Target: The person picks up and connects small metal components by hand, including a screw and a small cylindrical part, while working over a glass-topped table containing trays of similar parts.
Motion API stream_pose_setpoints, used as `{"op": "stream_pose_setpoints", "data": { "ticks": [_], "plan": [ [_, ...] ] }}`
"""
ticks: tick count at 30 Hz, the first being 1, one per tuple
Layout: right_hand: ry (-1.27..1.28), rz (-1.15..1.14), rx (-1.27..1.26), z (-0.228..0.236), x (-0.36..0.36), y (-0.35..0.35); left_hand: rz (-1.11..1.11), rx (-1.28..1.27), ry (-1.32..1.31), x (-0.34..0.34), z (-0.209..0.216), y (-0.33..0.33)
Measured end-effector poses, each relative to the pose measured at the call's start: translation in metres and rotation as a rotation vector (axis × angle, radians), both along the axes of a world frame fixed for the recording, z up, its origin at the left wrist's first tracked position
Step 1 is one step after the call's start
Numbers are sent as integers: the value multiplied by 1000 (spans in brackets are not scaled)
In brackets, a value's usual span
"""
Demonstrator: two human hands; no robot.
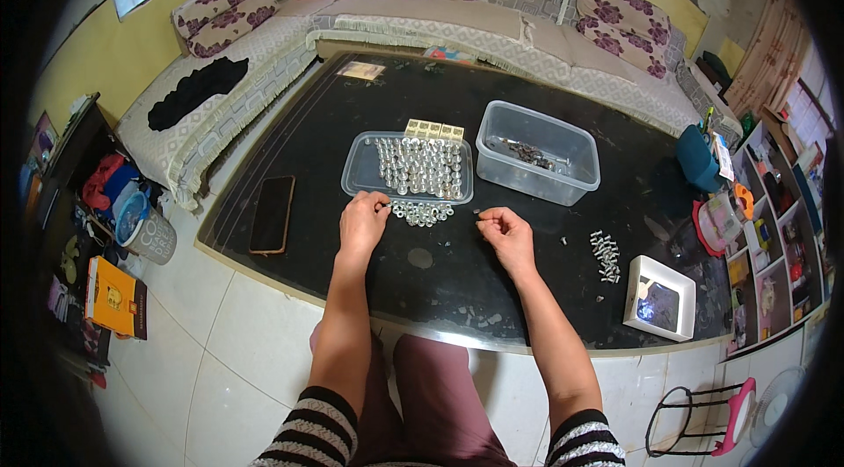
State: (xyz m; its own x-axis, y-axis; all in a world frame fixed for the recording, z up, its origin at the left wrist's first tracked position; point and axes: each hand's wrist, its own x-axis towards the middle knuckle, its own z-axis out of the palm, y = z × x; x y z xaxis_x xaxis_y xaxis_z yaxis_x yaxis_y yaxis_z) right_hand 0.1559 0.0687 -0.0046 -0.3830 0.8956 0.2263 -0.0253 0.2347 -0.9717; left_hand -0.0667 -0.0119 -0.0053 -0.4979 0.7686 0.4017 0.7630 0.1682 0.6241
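Observation:
My left hand point(364, 219) is closed in a pinch at the left end of a pile of small silvery ring-shaped metal pieces point(424, 214); what its fingertips hold is too small to make out. To the right of the pile, my right hand point(507, 237) pinches a small metal piece point(477, 212), which looks like a screw, just above the black tabletop. Beyond the pile lies a clear plastic lid point(360, 170), bearing rows of shiny round knobs point(420, 165). A bunch of loose screws point(606, 256) rests farther right.
Behind my right hand stands a clear plastic tub point(536, 177) with small dark metal pieces inside. A phone point(273, 215) lies at the left, and a white open box point(682, 299) near the right edge of the black table point(413, 291). A teal container point(699, 159) stands at the far right.

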Motion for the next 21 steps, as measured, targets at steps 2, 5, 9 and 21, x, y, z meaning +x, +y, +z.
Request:
{"op": "stream_pose_setpoints", "data": {
  "ticks": [2,5,9,21],
  "plan": [
    [6,14,-49,-1,-4,-1,-9,27,2,1,-2,4],
    [13,53,-74,-7,-7,0,-25,90,29,0,-6,6],
    [-3,62,-99,-15,-12,-3,-15,124,67,-3,-4,4],
    [44,81,-148,-9,-11,-5,8,30,15,6,10,3]
  ]
}}
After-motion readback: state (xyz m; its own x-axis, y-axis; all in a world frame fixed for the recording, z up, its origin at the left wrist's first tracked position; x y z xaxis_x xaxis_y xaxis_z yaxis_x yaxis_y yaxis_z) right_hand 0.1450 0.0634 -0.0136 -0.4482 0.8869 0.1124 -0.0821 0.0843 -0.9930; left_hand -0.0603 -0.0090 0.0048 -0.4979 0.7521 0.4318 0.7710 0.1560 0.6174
